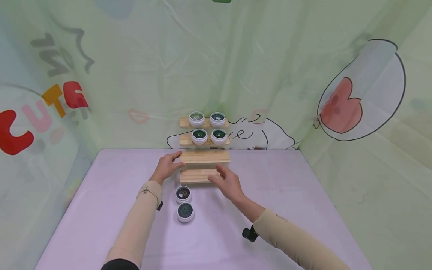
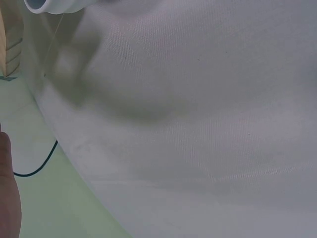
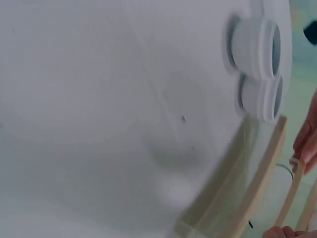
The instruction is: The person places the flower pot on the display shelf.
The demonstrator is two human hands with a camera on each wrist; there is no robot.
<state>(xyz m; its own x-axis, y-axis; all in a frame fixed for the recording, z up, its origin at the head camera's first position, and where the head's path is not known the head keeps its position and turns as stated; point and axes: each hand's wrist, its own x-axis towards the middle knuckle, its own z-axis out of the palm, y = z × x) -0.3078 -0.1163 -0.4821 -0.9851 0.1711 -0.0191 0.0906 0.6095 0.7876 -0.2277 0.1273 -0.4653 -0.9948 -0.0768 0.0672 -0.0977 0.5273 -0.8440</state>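
Tiered wooden stand (image 1: 205,157), centre frame, is apparently being adjusted: left hand (image 1: 165,167) pinches a board's end; right hand's (image 1: 230,183) fingers are parted, contact unclear. Next probably calls for a steady right-side hold.

The counter (image 1: 280,195) is pale lilac. The rack (image 1: 205,156) is light tan wood with streaky grain. The white jars (image 1: 185,212) have dark greenish or blackish tops. The sleeves (image 1: 135,221) are beige. The pale green curtain (image 1: 189,75) bears red, pink and orange letters (image 1: 69,95) and black-outlined drawings (image 1: 379,82).
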